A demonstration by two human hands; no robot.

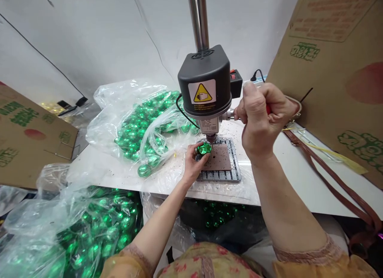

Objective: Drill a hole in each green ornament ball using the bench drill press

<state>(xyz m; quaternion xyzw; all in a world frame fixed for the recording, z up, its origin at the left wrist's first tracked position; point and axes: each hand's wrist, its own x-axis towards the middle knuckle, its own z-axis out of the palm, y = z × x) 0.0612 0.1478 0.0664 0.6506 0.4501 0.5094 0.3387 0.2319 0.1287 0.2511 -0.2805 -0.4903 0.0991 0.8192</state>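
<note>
A: What are the hands doing at the drill press [206,80]?
B: The left hand [192,161] pinches a shiny green ball [204,148] between thumb and fingers, just under the press's chuck [211,138] and a touch to its left. The right hand [259,116], on the press's right side, is curled round a lever; only a bit of red [268,109] shows between the fingers.

A: Is the chuck touching the ball?
B: I can't tell from this angle.

A: And the surfaces below?
B: Under the press lies a flat, square-edged brown board [222,158] with a small dark hole, on a slotted metal base [236,175] sprinkled with dark specks.

A: How much room around it?
B: Left of the press, a crinkly clear bag [104,98] of glossy green balls [136,124] crowds close, a few balls spilling toward the left hand. To its right, a strip of smooth white tabletop [299,178] runs to a tall cardboard box [332,90], with a brown strap [323,168] lying along it. In front, the table's straight edge is just past the base, under both forearms.
</note>
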